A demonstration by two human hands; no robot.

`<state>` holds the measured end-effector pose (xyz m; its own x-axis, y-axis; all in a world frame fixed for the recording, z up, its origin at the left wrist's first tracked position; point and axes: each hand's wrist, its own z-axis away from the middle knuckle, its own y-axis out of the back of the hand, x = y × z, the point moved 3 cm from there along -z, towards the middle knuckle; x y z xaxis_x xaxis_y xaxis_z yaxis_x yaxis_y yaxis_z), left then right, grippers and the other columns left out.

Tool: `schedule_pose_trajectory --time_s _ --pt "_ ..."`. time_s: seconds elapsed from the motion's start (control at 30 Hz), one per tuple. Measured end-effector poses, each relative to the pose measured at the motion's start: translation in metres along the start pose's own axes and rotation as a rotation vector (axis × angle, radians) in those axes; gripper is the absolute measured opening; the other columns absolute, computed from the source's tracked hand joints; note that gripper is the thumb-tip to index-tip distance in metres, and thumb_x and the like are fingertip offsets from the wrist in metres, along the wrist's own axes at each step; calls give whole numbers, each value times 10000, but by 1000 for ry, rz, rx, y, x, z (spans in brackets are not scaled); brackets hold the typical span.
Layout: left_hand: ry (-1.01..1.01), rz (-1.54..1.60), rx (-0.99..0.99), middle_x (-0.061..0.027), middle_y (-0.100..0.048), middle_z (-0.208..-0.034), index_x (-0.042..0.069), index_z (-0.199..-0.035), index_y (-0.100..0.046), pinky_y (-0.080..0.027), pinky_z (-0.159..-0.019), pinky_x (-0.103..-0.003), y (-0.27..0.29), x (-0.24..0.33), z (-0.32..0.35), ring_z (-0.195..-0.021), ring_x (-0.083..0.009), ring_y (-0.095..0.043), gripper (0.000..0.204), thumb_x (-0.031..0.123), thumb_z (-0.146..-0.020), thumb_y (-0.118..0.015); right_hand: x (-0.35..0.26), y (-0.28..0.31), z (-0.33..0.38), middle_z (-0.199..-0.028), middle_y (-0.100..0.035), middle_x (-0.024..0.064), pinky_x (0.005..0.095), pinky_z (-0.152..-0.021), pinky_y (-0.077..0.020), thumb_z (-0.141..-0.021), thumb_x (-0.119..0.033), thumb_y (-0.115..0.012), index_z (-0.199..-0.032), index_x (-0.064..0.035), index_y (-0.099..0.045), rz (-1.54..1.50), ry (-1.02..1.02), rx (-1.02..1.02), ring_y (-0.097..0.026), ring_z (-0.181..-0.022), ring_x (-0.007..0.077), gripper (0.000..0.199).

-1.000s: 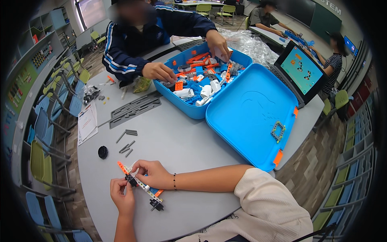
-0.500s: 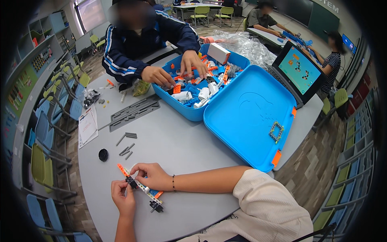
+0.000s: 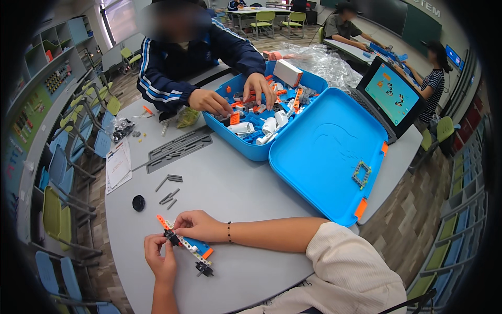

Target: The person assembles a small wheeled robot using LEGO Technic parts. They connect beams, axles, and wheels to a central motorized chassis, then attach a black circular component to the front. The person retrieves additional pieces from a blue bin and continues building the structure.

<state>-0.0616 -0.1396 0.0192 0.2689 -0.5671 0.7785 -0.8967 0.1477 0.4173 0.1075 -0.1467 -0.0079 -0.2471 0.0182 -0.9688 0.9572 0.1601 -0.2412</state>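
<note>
Close to the near edge of the table, my left hand point(image 3: 161, 257) and my right hand point(image 3: 200, 226) both hold a model of plastic building beams point(image 3: 194, 250). An orange beam point(image 3: 161, 221) sticks out at its far end. My left fingers pinch by a black toothed-looking piece point(image 3: 171, 237), partly covered by them. From the other side my right fingers close on the beams; their tips are partly hidden. A blue piece point(image 3: 197, 245) with an orange end lies along the model, and a second black piece point(image 3: 204, 269) sits at the near end.
A black wheel-like part point(image 3: 138, 203) and several grey rods point(image 3: 168, 196) lie beyond my hands, before a grey tray point(image 3: 180, 152) of rods. Across the table, a co-worker's hands point(image 3: 260, 90) reach into a blue case point(image 3: 246, 149) of parts. Its open lid point(image 3: 324, 152) and a laptop point(image 3: 389, 97) stand right.
The model has turned slightly in my hands, and more of its blue piece shows. The whole view has shifted a little. The co-worker's hands stay over the case.
</note>
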Motion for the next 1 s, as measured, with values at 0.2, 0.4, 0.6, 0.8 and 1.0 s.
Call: schedule_pose_trajectory --time_s 0.2,0.4,0.6,0.8,1.0 --pt "-29 -141 13 -124 -554 -911 0 -842 -545 -455 -786 -317 1 5 0 -857 -235 -560 120 -59 -760 -608 3 1 -3 -860 -657 88 236 -690 -520 -836 -58 -617 -940 31 -597 -172 -89 -130 -641 -773 121 138" --pt "-103 -160 21 -126 -574 -937 8 -835 -558 -440 -828 -329 2 13 -6 -895 -236 -563 112 -37 -744 -604 -2 4 -3 -905 -659 110 255 -718 -537 -858 -41 -602 -954 39 -583 -129 -111 -168 -657 -807 144 126" --pt "-62 -174 17 -127 -579 -945 6 -838 -565 -447 -818 -319 3 15 -4 -899 -240 -573 127 -64 -737 -597 -2 4 -4 -928 -655 107 254 -741 -533 -857 -34 -595 -961 30 -588 -214 -162 -171 -651 -827 141 122" --pt "-112 -208 11 -137 -586 -944 13 -836 -569 -462 -789 -338 2 16 -5 -885 -266 -586 127 -40 -737 -630 -1 6 -4 -931 -654 104 245 -738 -526 -850 -34 -600 -945 18 -592 -190 -137 -173 -643 -832 131 109" --pt "-97 -214 2 -141 -580 -962 12 -831 -559 -454 -798 -345 3 18 -4 -898 -270 -579 123 -39 -741 -623 1 4 -5 -932 -651 92 249 -743 -523 -839 -22 -597 -941 15 -594 -221 -117 -169 -636 -839 124 108"
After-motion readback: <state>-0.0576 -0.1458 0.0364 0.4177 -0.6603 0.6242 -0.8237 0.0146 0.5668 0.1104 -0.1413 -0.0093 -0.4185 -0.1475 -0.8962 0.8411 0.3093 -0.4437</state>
